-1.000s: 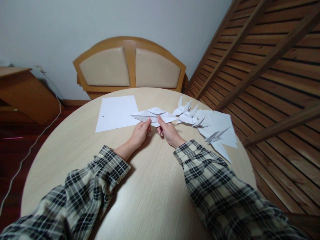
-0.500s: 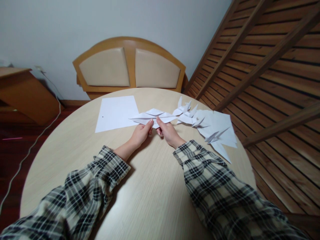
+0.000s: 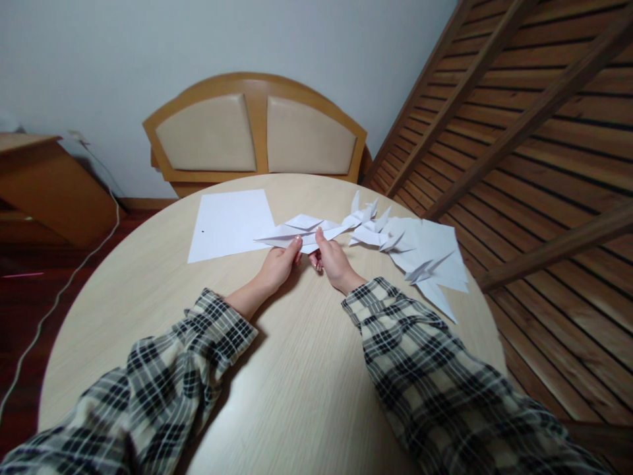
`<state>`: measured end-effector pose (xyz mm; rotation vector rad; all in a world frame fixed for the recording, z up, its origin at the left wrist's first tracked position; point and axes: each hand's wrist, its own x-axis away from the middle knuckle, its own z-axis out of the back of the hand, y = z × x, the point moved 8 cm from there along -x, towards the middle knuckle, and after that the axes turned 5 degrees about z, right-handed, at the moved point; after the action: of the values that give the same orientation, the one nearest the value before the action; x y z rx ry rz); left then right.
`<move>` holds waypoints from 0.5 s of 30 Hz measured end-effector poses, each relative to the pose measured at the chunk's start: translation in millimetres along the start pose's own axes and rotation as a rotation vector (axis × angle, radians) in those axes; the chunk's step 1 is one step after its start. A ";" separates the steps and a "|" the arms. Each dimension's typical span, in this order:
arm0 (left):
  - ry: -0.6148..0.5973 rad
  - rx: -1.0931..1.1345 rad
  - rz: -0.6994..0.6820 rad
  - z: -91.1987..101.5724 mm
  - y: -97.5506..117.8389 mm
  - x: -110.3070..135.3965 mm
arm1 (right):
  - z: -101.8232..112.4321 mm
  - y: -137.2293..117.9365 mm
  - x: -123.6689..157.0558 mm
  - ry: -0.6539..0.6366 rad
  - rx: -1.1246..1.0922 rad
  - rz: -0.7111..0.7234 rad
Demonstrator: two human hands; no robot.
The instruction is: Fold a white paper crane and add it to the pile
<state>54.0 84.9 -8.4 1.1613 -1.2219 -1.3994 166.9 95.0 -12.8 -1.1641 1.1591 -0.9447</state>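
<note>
A long, pointed piece of folded white paper [image 3: 302,222] is held just above the far half of the table. My left hand [image 3: 279,264] pinches its near edge, thumb on top. Close beside it, my right hand [image 3: 336,262] grips the same paper, with the thumb pressed on the fold right of the middle. The fingers under the paper are partly hidden. The paper's left tip lies over a flat white sheet [image 3: 230,221]. Its right end comes near several folded paper cranes [image 3: 368,227].
The round wooden table [image 3: 277,396] carries more white paper [image 3: 435,251] at its right side, under some cranes. A chair back or headboard [image 3: 260,132] stands beyond the far edge. Wooden slats [image 3: 534,132] rise at the right, and a white cable [image 3: 64,290] runs along the left floor.
My right thumb has slid slightly right and up along the fold. The paper's right end now slants upward a little. My left hand stays almost in place.
</note>
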 end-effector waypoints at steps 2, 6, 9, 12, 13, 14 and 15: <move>0.006 0.010 0.010 0.6 -0.6 -0.2 | -1.1 -0.5 0.3 -0.012 -0.007 -0.012; 0.011 0.044 0.015 1.1 -0.8 -0.9 | -0.2 1.7 -0.1 0.005 -0.064 -0.047; 0.007 0.075 0.011 0.2 0.3 -0.7 | 1.5 3.4 -0.8 0.029 -0.075 -0.048; -0.002 0.099 0.006 -0.8 1.5 -0.2 | 1.9 3.9 -1.0 0.034 -0.066 -0.047; -0.002 0.103 0.007 -0.7 1.6 -0.1 | 1.9 3.9 -0.9 0.035 -0.065 -0.050; -0.001 0.105 0.007 -0.5 1.7 -0.1 | 2.0 3.8 -0.6 0.036 -0.066 -0.055; 0.002 0.107 0.007 -0.1 1.7 -0.1 | 1.9 3.4 -0.2 0.035 -0.066 -0.059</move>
<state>54.3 84.8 -6.7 1.2299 -1.3123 -1.3405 168.6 96.1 -16.1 -1.2451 1.1972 -0.9806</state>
